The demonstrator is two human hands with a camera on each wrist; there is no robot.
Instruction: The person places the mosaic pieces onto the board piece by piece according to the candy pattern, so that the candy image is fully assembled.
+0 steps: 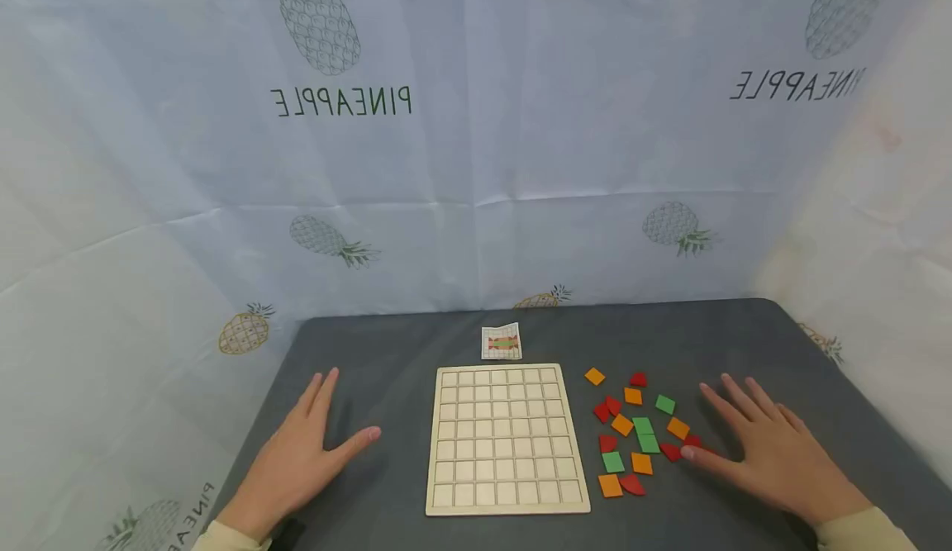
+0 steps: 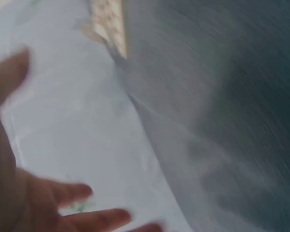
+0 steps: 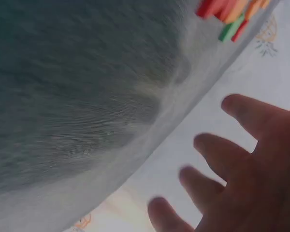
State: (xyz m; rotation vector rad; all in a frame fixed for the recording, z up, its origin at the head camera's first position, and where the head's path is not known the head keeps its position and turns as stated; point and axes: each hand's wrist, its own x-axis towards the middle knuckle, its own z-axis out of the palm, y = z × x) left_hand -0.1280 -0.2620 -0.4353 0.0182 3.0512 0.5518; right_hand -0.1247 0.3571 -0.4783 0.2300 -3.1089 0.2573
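My left hand hovers over the left side of the dark table, fingers spread and holding nothing. Over the right side is my right hand, also spread, its thumb overlapping red pieces at the edge of a scatter. Between the hands lies a pale wooden board marked with a grid of square cells, all bare. Right of it are several loose flat tiles: orange squares, green squares and red pieces with a curved side. In the right wrist view, red pieces show beyond the fingers.
Behind the board lies a small pattern card showing a red, green and orange figure on a grid. The dark grey table ends at a pale curtain printed with pineapples, which hangs behind it and along both sides.
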